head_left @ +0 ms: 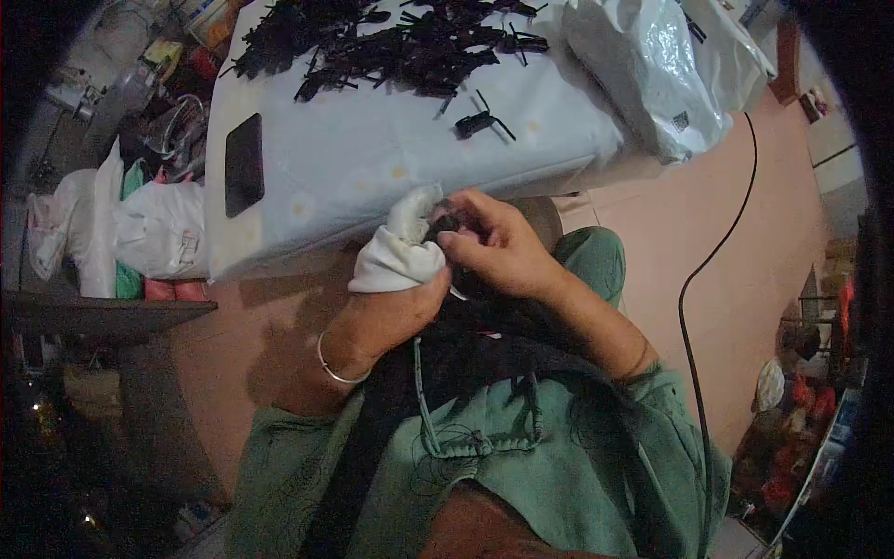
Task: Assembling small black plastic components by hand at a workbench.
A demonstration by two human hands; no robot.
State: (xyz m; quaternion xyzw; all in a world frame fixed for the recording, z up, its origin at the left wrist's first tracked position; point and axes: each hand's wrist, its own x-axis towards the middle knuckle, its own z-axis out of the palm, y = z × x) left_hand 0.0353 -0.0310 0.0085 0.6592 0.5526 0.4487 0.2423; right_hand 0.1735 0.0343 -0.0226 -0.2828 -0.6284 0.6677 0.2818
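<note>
Just off the near edge of the table, my two hands meet around a small black piece [447, 224], mostly hidden by the fingers. My left hand [400, 303] has a silver bangle at the wrist and a white cloth, perhaps a glove, [399, 262] over its fingers. It grips the black piece from the left. From the other side, my right hand [492, 239] is bare and closed, with thumb and fingers pinching at the same piece. On the table beyond lies a similar black piece with thin strips [478, 122], apart from a large black pile [400, 51].
The table [326, 177] has a pale flowered cover. A dark phone [244, 166] lies at its left, and a shiny white plastic bag [652, 79] sits at its right. White bags [163, 228] stand on the left. A black cable [687, 289] runs down the right side.
</note>
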